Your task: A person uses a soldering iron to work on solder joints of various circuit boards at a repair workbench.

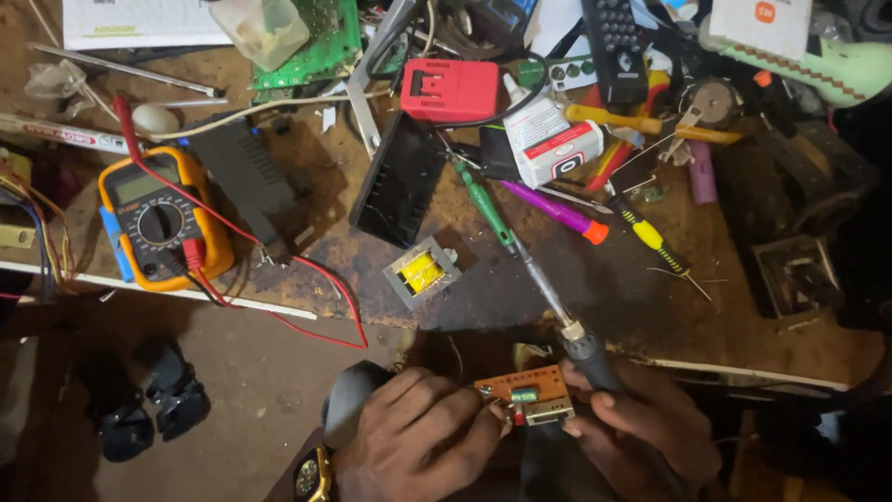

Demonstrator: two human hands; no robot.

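Observation:
My left hand (418,437) is at the bottom centre and pinches the left end of a small orange circuit board (525,390) with small parts on it. A watch (308,476) shows at that wrist. My right hand (641,432) sits just right of the board. It grips the black handle of a soldering iron (588,356), and its fingertips touch the board's right edge. The iron's metal shaft slants up and left over the workbench, away from the board.
On the cluttered bench lie a yellow multimeter (163,223) with red leads, a small transformer (423,271), a black plastic case (400,181), a red box (451,90), a green screwdriver (483,204), a purple one (557,209) and a yellow-black one (650,237). The bench's front edge (195,296) runs above my hands.

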